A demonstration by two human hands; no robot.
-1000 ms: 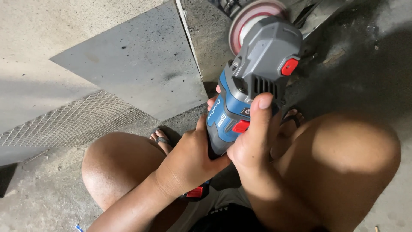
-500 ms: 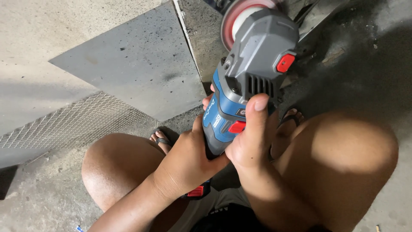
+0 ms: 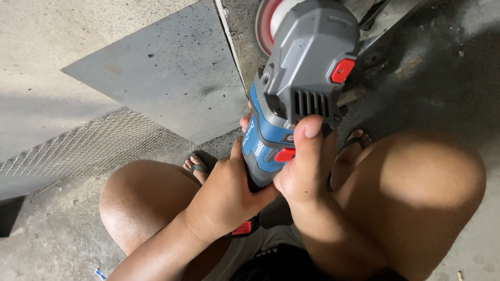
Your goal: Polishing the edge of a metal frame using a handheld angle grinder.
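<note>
A blue and grey angle grinder [image 3: 297, 93] with red buttons and a round disc [image 3: 268, 21] at its far end points away from me, over a concrete floor. My left hand [image 3: 224, 198] wraps around the lower part of its blue body. My right hand [image 3: 304, 166] grips the body from the right, thumb pressed up against the grey vented head. Both of my bare knees flank the tool, and I am crouched low.
A flat grey metal sheet [image 3: 166, 83] lies on the floor ahead to the left, with a strip of expanded metal mesh [image 3: 88, 148] beside it. Metal bars [image 3: 385, 21] lie at the top right. My sandalled feet [image 3: 195, 166] rest under the grinder.
The grinder has come up and nearer to the camera, its disc now partly cut off by the top edge. Both hands keep the same grip.
</note>
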